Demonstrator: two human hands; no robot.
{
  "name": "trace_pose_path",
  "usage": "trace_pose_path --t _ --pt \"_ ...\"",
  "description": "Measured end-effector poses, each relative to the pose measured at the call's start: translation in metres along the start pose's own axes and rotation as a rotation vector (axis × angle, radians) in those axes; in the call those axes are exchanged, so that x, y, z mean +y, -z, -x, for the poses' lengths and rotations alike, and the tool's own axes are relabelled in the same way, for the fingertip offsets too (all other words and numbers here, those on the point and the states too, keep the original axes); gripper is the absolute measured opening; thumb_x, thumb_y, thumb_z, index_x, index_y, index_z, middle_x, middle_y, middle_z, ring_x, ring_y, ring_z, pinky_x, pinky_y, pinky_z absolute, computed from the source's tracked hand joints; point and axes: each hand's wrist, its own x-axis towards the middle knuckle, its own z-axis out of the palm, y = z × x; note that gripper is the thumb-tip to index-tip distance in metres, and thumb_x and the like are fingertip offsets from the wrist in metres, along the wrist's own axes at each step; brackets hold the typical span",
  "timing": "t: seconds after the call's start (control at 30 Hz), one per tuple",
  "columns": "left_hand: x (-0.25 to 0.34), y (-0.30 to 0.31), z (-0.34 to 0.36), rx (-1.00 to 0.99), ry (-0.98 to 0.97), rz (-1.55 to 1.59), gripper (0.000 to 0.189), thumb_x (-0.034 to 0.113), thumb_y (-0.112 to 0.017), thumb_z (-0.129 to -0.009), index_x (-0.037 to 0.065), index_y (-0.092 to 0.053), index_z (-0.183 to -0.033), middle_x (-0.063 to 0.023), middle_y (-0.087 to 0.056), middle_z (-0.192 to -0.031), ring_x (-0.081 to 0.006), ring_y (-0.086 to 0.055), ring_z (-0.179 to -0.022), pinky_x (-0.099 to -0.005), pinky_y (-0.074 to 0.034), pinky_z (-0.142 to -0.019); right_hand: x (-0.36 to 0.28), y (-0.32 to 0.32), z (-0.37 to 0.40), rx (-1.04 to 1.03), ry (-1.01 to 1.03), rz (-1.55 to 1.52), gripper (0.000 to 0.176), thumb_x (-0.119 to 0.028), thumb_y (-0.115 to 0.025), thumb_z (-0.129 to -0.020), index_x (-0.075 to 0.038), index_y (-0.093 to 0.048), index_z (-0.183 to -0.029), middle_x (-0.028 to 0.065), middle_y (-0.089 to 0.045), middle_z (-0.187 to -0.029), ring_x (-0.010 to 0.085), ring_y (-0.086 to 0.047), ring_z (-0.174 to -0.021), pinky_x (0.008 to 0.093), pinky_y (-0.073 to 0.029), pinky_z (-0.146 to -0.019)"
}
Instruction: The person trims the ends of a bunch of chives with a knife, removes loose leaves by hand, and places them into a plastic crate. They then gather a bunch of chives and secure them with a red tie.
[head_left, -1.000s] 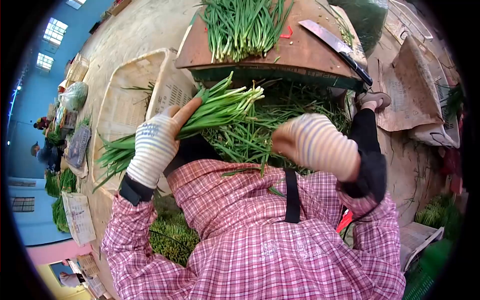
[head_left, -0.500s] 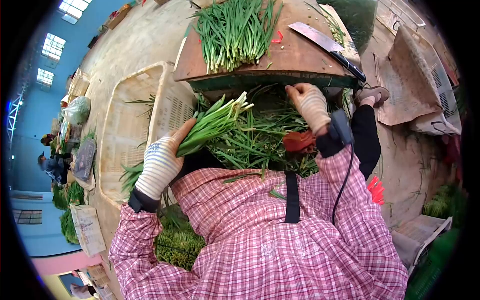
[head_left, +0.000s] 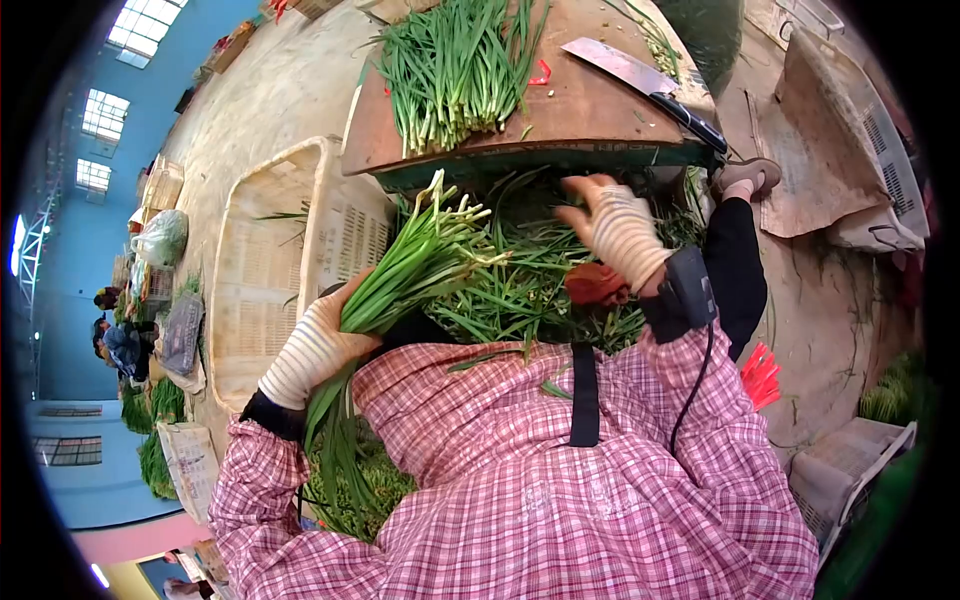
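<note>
Limp leaves, firmer pale ends

The left hand (head_left: 325,345) closes around the green bunch (head_left: 420,255), off the table's (head_left: 600,130) near edge, towards its near-left corner. The right hand (head_left: 615,225) is parted, with nothing visible in it. The bunch looks light, bendy, easily bruised and perhaps slippery; a gentle, encircling grip below the pale ends should suit.
</note>
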Motion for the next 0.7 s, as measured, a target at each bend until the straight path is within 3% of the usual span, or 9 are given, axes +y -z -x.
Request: trace_pose_path --t 0.07,0.13,0.2,0.23,0.33,0.4,0.43,0.53,0.7 --pt "-0.004 -0.003 -0.005 -0.011 -0.020 0.013 0.086 -0.007 -0.073 -0.074 0.001 -0.041 -0.153 -0.0089 -0.066 -0.129 -0.0141 -0.057 -0.117 -0.0283 -0.044 -0.104 -0.031 -0.001 0.002 -0.056 0.025 -0.548 0.060 -0.053 -0.070 -0.086 -0.004 -0.070 -0.121 0.0213 -0.068 -0.121 0.0378 -0.064 -0.112 0.0415 -0.050 -0.098" --pt "-0.002 -0.009 -0.006 -0.028 -0.026 0.010 0.086 -0.006 -0.074 -0.073 0.002 -0.041 -0.153 -0.0097 -0.066 -0.129 -0.0147 -0.058 -0.117 -0.0287 -0.043 -0.105 -0.052 -0.012 -0.001 -0.151 0.065 -0.350 0.060 -0.053 -0.071 -0.084 -0.002 -0.071 -0.117 0.0213 -0.070 -0.112 0.0356 -0.068 -0.103 0.0416 -0.053 -0.093" --pt "0.008 -0.015 -0.006 -0.053 -0.023 -0.013 0.087 -0.006 -0.074 -0.073 0.002 -0.042 -0.153 -0.0085 -0.066 -0.128 -0.0138 -0.058 -0.115 -0.0279 -0.043 -0.104 -0.054 -0.039 -0.008 -0.339 0.006 -1.012 0.056 -0.050 -0.073 -0.082 -0.002 -0.073 -0.111 0.0184 -0.073 -0.102 0.0335 -0.071 -0.090 0.0418 -0.056 -0.084" --pt "0.009 -0.017 -0.005 -0.066 0.003 0.003 0.086 -0.008 -0.074 -0.073 0.001 -0.041 -0.152 -0.0072 -0.066 -0.127 -0.0128 -0.057 -0.113 -0.0266 -0.043 -0.103 -0.052 -0.049 -0.008 -0.253 -0.023 -0.996 0.045 -0.046 -0.073 -0.085 -0.006 -0.076 -0.106 0.0147 -0.074 -0.094 0.0308 -0.071 -0.079 0.0400 -0.056 -0.073" --pt "-0.005 -0.014 0.003 -0.118 0.037 0.166 0.085 -0.008 -0.073 -0.074 0.000 -0.042 -0.152 -0.0067 -0.065 -0.128 -0.0124 -0.056 -0.113 -0.0263 -0.043 -0.103 -0.009 -0.046 -0.017 0.140 0.137 -0.052 0.036 -0.042 -0.071 -0.088 -0.010 -0.078 -0.103 0.0121 -0.074 -0.094 0.0294 -0.070 -0.080 0.0404 -0.054 -0.073" --pt "-0.005 -0.015 0.012 -0.092 0.096 0.229 0.078 -0.009 -0.074 -0.075 -0.001 -0.047 -0.147 -0.0073 -0.065 -0.128 -0.0141 -0.058 -0.114 -0.0279 -0.045 -0.102 0.026 -0.034 -0.010 0.110 0.041 0.411 0.032 -0.042 -0.069 -0.091 -0.013 -0.079 -0.101 0.0119 -0.073 -0.094 0.0288 -0.070 -0.087 0.0414 -0.053 -0.077" --pt "-0.003 -0.015 0.014 -0.081 0.121 0.256 0.074 -0.009 -0.074 -0.075 -0.002 -0.050 -0.145 -0.0076 -0.065 -0.128 -0.0149 -0.059 -0.114 -0.0286 -0.046 -0.102 0.020 -0.023 -0.017 -0.192 -0.213 0.135 0.040 -0.049 -0.065 -0.092 -0.012 -0.079 -0.099 0.0126 -0.073 -0.102 0.0295 -0.067 -0.101 0.0429 -0.052 -0.087" --pt "-0.015 -0.024 0.004 -0.075 0.043 0.240 0.074 -0.010 -0.074 -0.075 -0.002 -0.050 -0.145 -0.0077 -0.066 -0.128 -0.0148 -0.059 -0.114 -0.0286 -0.045 -0.103 -0.026 -0.015 0.000 -0.288 0.028 -0.538 0.057 -0.062 -0.062 -0.089 -0.010 -0.079 -0.102 0.0147 -0.071 -0.117 0.0364 -0.060 -0.119 0.0450 -0.048 -0.098" --pt "-0.002 -0.030 0.001 -0.158 0.077 0.319 0.072 -0.009 -0.072 -0.077 -0.002 -0.050 -0.145 -0.0072 -0.065 -0.128 -0.0148 -0.058 -0.115 -0.0287 -0.045 -0.104 -0.061 -0.032 0.010 -0.363 0.297 -0.421 0.038 -0.047 -0.069 -0.086 -0.010 -0.078 -0.092 0.0149 -0.071 -0.097 0.0324 -0.062 -0.110 0.0501 -0.046 -0.093"
